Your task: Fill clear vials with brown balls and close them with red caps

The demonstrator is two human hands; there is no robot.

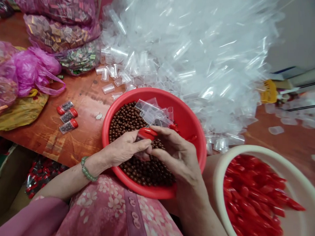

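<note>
My left hand (124,146) is closed around a small clear plastic container, mostly hidden by the fingers, above a red basin (188,113). A red cap (147,133) sits at the container's top end. The curled fingers of my right hand (180,153) grip at the cap's right side; whether it is fully seated I cannot tell. Under both hands, brown round beads (125,119) fill the basin's left and front. Several clear empty containers (152,111) lie on the beads at the back, with a few red caps beside them.
A large heap of clear containers (196,54) rises behind the basin. A cream tub (238,153) of red caps (253,194) stands at right. Three filled red-capped containers (69,116) lie on the table (89,103) at left, near pink bags (31,67). Below left is a box of capped pieces (42,173).
</note>
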